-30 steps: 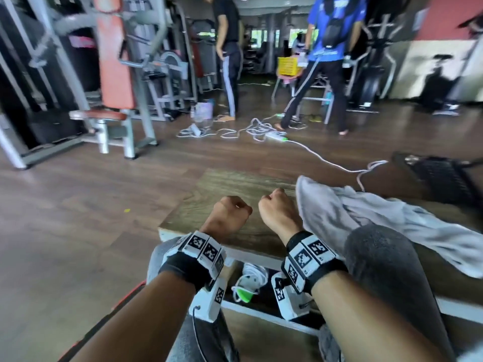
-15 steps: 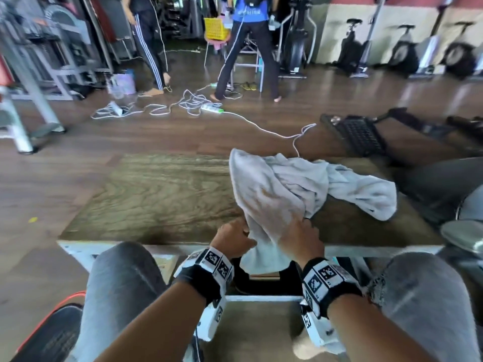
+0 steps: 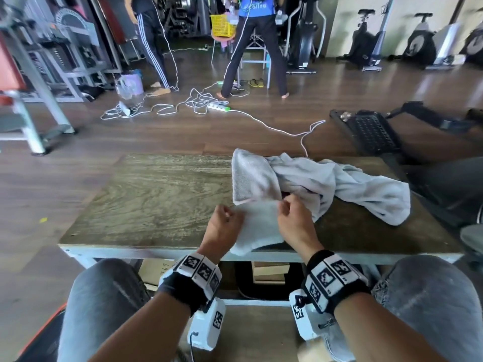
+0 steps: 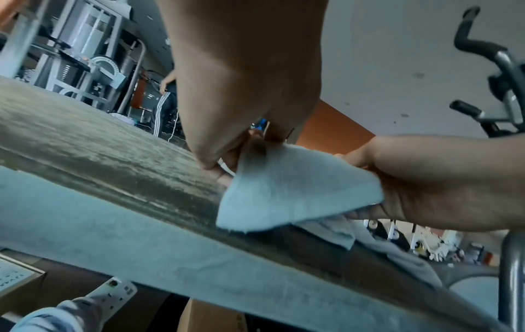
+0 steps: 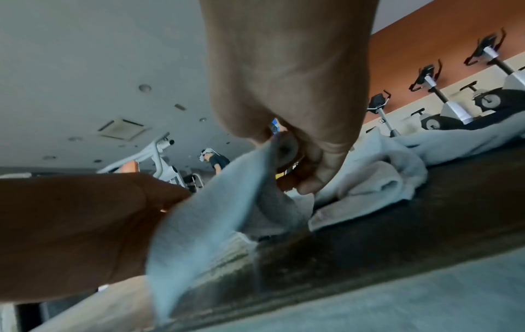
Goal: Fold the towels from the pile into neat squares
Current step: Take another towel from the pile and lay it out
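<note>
The towel lay at the near edge of the tabletop, right of centre, its near end just lapping over that edge, and both hands held it there. The left hand pinched its left side, thumb against curled fingers, as the left wrist view showed; the right hand pinched its right side the same way, fingers curled over the cloth. Between the two grips the cloth ran crosswise, parallel with the near edge, and was raised a little off the wood in a slack fold. Beyond the hands, a rolled-over grey part of the cloth rose toward the far edge, and the pile of crumpled towels trailed off toward the right edge; whether that rolled part belonged to the held towel or to the pile could not be told. The bare stretch of tabletop lay to the left, on the left hand's side, while the pile crowded just beyond the right hand. By my judgement the step in hand was drawing one towel free and spreading it, so the move should carry it leftward onto the open wood, the left hand leading. The risk was that the tangled pile would drag along with it, since the cloths touched near the right fingers.
</note>
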`<state>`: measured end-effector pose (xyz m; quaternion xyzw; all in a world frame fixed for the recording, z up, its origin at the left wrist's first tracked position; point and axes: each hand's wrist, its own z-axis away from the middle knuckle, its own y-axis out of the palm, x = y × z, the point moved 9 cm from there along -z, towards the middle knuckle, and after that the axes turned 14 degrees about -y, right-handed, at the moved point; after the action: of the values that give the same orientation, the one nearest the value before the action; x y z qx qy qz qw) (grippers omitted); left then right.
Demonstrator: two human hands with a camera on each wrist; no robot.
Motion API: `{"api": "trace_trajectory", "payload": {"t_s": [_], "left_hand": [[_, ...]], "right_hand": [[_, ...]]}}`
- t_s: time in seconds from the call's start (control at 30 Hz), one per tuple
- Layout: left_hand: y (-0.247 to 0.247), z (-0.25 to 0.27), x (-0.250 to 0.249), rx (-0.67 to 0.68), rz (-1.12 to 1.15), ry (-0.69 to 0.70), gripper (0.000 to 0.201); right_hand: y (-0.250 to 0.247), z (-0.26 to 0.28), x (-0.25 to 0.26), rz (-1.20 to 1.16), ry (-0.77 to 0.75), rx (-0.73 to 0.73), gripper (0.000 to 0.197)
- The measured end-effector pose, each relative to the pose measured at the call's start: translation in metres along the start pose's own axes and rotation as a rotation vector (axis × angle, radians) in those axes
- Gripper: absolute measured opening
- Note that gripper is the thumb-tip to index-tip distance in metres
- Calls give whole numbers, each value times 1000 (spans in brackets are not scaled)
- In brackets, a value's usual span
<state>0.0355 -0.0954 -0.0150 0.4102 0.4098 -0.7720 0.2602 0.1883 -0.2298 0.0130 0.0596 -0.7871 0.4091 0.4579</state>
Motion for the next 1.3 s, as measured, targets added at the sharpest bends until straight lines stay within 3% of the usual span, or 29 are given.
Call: {"api": "trace_trajectory", "payload": {"t_s": [0.07, 0.13, 0.17, 0.23, 0.3, 0.37, 0.4, 0.5, 0.53, 0.63, 0.73, 0.8, 0.9, 0.97, 1.0, 1.1, 1.17, 1.3], "left_hand": [[-12, 0, -5, -12, 130, -24, 18], [-25, 2, -11, 5, 271, -51, 7], [-27, 2, -15, 35, 348, -65, 14], [-32, 6, -25, 102, 479, -69, 25], [-37, 15, -39, 154, 512, -40, 23], [-42, 22, -50, 163, 488, -8, 26], [-44, 25, -53, 158, 462, 18, 30], [-52, 36, -61, 132, 379, 96, 39], [-57, 39, -63, 109, 373, 119, 41], [-78, 52, -71, -21, 350, 189, 59], [-87, 69, -87, -107, 307, 281, 63], [-89, 77, -97, -180, 233, 360, 51], [-88, 85, -116, -269, 186, 433, 13], [-80, 90, -132, -301, 98, 487, 6], [-75, 93, -140, -310, 41, 521, 6], [-56, 98, -154, -195, -43, 629, 9], [-47, 96, -153, -138, -94, 669, 9], [-39, 89, -146, -157, -229, 739, 5]], "right_hand": [[-3, -7, 16, -20, -81, -39, 10], [-11, -9, 42, 46, -272, -141, 14], [-13, -8, 52, 56, -370, -168, 21], [3, -7, 68, -19, -504, -54, 42], [27, -3, 77, -52, -527, 143, 65], [35, 2, 85, -15, -547, 192, 78], [33, 3, 89, -34, -552, 189, 72], [13, 5, 99, -44, -567, 114, 14], [2, 4, 100, -11, -579, 52, 6], [-28, 0, 100, 1, -533, -82, 14], [-50, -3, 104, -10, -465, -97, 21], [-59, 1, 112, -3, -454, -81, 21], [-61, 10, 127, -129, -454, -19, 18], [-56, 17, 140, -107, -514, 50, 34], [-53, 19, 145, -43, -538, 78, 37], [-59, 18, 145, 114, -505, 53, 6], [-69, 14, 139, 123, -475, -4, 13], [-84, 19, 134, 106, -425, -46, 22]]}}
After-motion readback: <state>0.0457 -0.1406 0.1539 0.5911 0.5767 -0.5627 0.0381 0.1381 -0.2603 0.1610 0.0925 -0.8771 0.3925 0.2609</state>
